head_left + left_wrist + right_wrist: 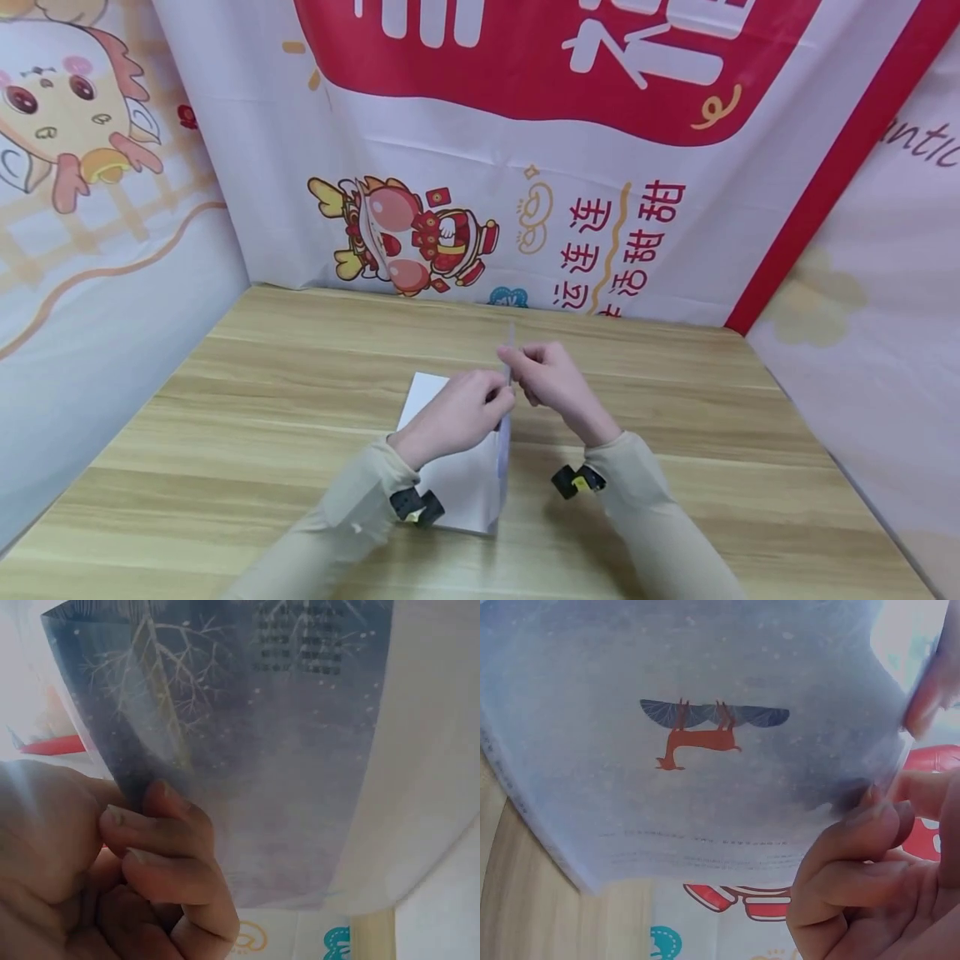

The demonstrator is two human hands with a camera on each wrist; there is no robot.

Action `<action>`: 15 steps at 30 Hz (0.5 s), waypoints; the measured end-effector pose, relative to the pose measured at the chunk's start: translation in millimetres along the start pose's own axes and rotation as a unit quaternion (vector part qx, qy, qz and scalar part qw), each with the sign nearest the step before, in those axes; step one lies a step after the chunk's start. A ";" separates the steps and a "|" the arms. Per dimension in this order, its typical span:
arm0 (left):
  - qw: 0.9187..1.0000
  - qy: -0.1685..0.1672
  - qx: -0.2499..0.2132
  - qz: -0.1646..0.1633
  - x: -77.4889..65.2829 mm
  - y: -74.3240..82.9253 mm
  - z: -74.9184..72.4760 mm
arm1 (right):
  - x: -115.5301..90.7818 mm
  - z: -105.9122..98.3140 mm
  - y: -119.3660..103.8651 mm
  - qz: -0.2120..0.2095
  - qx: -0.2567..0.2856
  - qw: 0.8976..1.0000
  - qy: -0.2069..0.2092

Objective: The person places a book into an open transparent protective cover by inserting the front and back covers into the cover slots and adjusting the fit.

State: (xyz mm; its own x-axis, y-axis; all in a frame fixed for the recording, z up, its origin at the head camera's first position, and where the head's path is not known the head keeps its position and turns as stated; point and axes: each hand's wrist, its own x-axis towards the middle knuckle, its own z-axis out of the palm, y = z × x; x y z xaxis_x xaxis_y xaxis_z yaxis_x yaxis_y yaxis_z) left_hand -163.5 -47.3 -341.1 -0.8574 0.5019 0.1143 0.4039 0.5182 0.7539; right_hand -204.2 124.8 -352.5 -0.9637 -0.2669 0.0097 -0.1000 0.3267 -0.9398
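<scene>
A book with a blank white page (pixel 457 492) facing up lies on the table in the head view. Its thin purple-blue cover (pixel 503 462) stands upright along the right side. My left hand (pixel 467 407) reaches over the page and pinches the cover's edge with curled fingers. Slightly farther away, my right hand (pixel 553 382) pinches the same upright edge from the right. White bare trees and snow dots mark the cover (pixel 285 772) in the left wrist view. In the right wrist view, an upside-down orange deer (pixel 701 740) is printed on the cover's other face.
The wood-grain table (pixel 247 417) carries the book near its middle. Behind it hangs a white and red printed cloth (pixel 465 142), with pale patterned cloths (pixel 135 250) at the left and right. Each wrist wears a small black camera (pixel 417 507).
</scene>
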 end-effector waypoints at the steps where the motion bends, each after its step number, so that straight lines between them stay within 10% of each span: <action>1: 1.000 0.000 0.004 -0.001 0.0 0.0 -1.1 | -0.1 -0.5 -0.2 0.000 -0.002 1.000 -0.002; 15: 0.997 0.008 0.056 -0.055 -8.1 4.4 -12.6 | -2.0 -10.7 -1.5 0.016 -0.046 0.998 -0.046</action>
State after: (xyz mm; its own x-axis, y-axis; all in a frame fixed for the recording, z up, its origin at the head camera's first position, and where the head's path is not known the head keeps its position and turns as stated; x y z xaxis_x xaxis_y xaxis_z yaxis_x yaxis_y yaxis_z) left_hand -158.8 -57.8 -330.5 -0.9032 0.4268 0.0459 0.3394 0.6447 0.6850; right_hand -204.7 134.6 -347.5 -0.9404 -0.3358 -0.0546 -0.0963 0.4166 -0.9040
